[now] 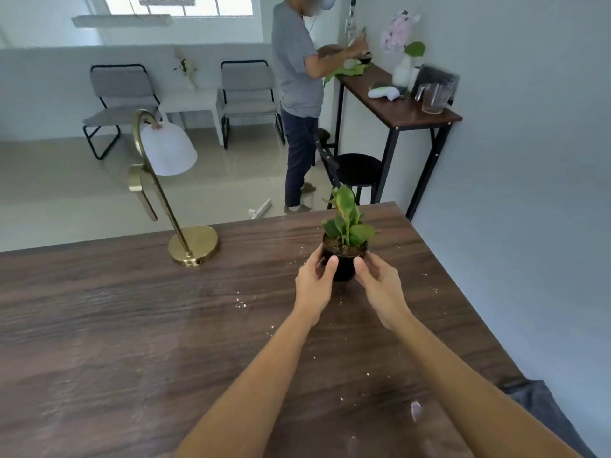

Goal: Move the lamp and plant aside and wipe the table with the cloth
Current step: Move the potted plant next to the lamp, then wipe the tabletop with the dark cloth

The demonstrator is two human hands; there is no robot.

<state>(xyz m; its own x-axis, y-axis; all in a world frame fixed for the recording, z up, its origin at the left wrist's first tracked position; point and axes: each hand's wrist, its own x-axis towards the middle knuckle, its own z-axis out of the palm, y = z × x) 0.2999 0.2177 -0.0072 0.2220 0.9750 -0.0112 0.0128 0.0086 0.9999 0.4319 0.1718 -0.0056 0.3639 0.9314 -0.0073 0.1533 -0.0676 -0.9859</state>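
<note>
Cupping the plant (pixel 345 226) by its black pot, I had my left hand (pixel 314 279) and right hand (pixel 380 280) pressed against opposite sides, thumbs on the near wall, toward the far right of the surface (pixel 115 325). I judged this the plant-moving step, with the brass lamp (pixel 172 180) standing well apart to the left, crumbs scattered around the pot, and no cloth in view. Next I needed to carry the pot upright to an edge so no soil spilled, then shift the lamp.
</note>
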